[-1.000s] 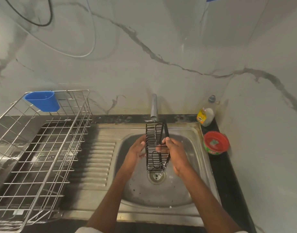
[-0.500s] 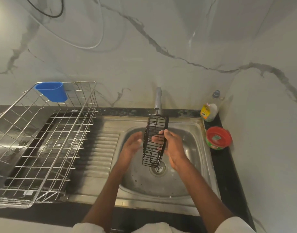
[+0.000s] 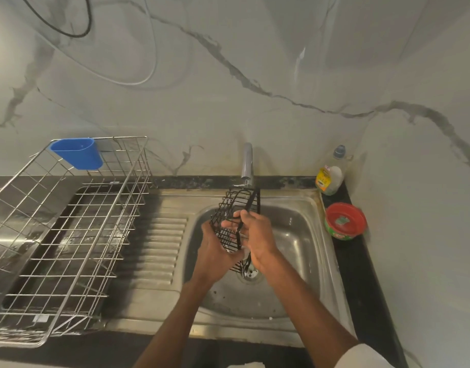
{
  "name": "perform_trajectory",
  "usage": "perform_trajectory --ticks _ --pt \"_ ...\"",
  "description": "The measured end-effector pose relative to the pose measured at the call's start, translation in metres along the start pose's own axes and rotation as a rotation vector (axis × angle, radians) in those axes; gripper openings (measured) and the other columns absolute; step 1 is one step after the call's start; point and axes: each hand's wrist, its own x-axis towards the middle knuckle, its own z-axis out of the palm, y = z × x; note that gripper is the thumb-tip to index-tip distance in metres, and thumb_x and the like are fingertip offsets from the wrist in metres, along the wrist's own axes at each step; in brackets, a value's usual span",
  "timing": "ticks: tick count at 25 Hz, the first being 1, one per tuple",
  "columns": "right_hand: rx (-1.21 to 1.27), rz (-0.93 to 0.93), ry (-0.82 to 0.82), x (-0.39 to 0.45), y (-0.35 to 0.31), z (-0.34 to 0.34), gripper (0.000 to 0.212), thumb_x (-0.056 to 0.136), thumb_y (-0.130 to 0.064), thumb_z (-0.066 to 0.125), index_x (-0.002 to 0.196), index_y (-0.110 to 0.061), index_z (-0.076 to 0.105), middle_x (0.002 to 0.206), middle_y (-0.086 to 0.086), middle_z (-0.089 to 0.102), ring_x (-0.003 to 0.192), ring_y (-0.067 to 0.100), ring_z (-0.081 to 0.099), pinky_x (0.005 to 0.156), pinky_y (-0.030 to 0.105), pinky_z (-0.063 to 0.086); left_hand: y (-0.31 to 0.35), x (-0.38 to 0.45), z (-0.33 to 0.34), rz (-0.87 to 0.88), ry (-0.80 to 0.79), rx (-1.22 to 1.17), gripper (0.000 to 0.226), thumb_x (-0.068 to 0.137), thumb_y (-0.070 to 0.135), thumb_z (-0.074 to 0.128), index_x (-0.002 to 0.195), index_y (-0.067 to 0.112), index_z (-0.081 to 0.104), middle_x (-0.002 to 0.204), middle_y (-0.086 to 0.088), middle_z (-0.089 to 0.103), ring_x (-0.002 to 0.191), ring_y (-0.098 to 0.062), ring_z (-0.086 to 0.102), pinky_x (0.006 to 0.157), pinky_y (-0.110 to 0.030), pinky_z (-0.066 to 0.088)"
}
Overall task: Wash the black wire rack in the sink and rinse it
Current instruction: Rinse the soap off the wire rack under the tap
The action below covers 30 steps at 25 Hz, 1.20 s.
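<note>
Rack, black wire (image 3: 230, 208), tilted over the sink (image 3: 303, 235) bowl just below the tap (image 3: 246, 162). Gripped by both hands: left hand (image 3: 215, 251) cupped under its lower end, right hand (image 3: 257, 237) pinching the frame's edge.

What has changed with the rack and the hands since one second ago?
The black wire rack has tilted, its top leaning right under the tap. The left hand moved under it and now cups it. The right hand still grips its frame, over the sink.
</note>
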Motion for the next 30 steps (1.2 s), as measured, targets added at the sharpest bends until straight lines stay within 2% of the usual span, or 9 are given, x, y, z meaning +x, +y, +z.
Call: perform_trajectory --ticks 4,5,7,9,12,16,21,27,30 --pt "-0.414 -0.283 0.155 0.018 0.000 -0.008 0.022 0.109 -0.017 0.047 0.110 -0.008 0.068 0.099 0.005 0.075 0.090 0.018 0.073 0.076 0.028 0.056 -0.013 0.004 -0.018 -0.035 0.035 -0.027 0.102 0.057 0.032 0.095 0.135 0.026 0.030 0.128 0.012 0.057 0.116 -0.014 0.062 0.097 -0.041 0.058" --pt "-0.540 -0.353 0.243 0.025 -0.006 -0.014 0.020 0.107 -0.011 0.049 0.121 -0.011 0.064 0.111 0.000 0.071 0.095 0.017 0.070 0.071 0.018 0.051 -0.015 0.003 -0.022 -0.042 0.031 -0.031 0.102 0.058 0.028 0.097 0.136 0.023 0.031 0.127 0.012 0.056 0.116 -0.012 0.061 0.094 -0.033 0.056" --pt "-0.764 -0.380 0.225 0.042 -0.017 -0.026 0.050 0.101 0.001 0.053 0.147 -0.020 0.050 0.133 -0.012 0.053 0.108 0.009 0.061 0.065 0.008 0.048 -0.015 0.001 -0.029 -0.062 0.007 -0.063 0.098 0.063 0.016 0.099 0.135 0.019 0.033 0.126 0.009 0.056 0.115 -0.007 0.059 0.087 -0.019 0.051" --pt "-0.864 -0.317 0.055 0.063 -0.021 -0.029 0.053 0.102 -0.003 0.056 0.149 -0.026 0.049 0.141 -0.012 0.052 0.115 0.012 0.062 0.076 0.014 0.054 -0.013 -0.001 -0.033 -0.075 -0.029 -0.097 0.094 0.068 0.008 0.097 0.136 0.017 0.033 0.126 0.007 0.056 0.113 -0.005 0.059 0.081 -0.011 0.051" --pt "-0.927 -0.315 0.022 0.091 -0.018 -0.032 0.020 0.106 -0.018 0.055 0.119 -0.021 0.070 0.105 -0.005 0.071 0.098 0.015 0.069 0.085 0.033 0.057 -0.010 0.005 -0.039 -0.062 -0.044 -0.116 0.093 0.069 0.004 0.096 0.138 0.017 0.035 0.129 0.008 0.054 0.115 0.005 0.057 0.083 -0.003 0.048" --pt "-0.793 -0.340 0.093 0.096 -0.022 -0.043 0.027 0.104 -0.012 0.058 0.126 -0.022 0.071 0.116 -0.002 0.074 0.104 0.013 0.066 0.095 0.034 0.053 -0.002 0.020 -0.042 -0.055 -0.066 -0.092 0.097 0.065 0.010 0.096 0.139 0.025 0.035 0.133 0.008 0.053 0.121 -0.001 0.056 0.093 -0.020 0.048" --pt "-0.736 -0.375 0.167 0.095 -0.026 -0.044 0.032 0.101 -0.008 0.061 0.128 -0.022 0.072 0.122 -0.007 0.070 0.105 0.011 0.066 0.077 0.015 0.048 0.004 0.029 -0.048 -0.054 -0.071 -0.050 0.095 0.067 0.014 0.090 0.141 0.030 0.034 0.131 0.007 0.056 0.120 -0.012 0.058 0.096 -0.038 0.053" --pt "-0.767 -0.425 0.290 0.091 -0.025 -0.044 0.018 0.099 -0.011 0.065 0.109 -0.020 0.076 0.098 -0.007 0.075 0.092 0.010 0.069 0.087 0.036 0.058 0.019 0.035 -0.047 -0.083 -0.111 -0.085 0.088 0.076 -0.002 0.078 0.145 0.025 0.030 0.125 0.009 0.059 0.113 -0.004 0.057 0.084 -0.027 0.050" --pt "-0.742 -0.411 0.256 0.095 -0.028 -0.039 0.019 0.099 -0.009 0.065 0.110 -0.020 0.077 0.101 -0.005 0.076 0.094 0.011 0.069 0.091 0.038 0.058 0.019 0.035 -0.051 -0.081 -0.072 -0.095 0.089 0.069 0.005 0.080 0.142 0.025 0.034 0.122 0.004 0.061 0.114 -0.012 0.061 0.090 -0.039 0.055"
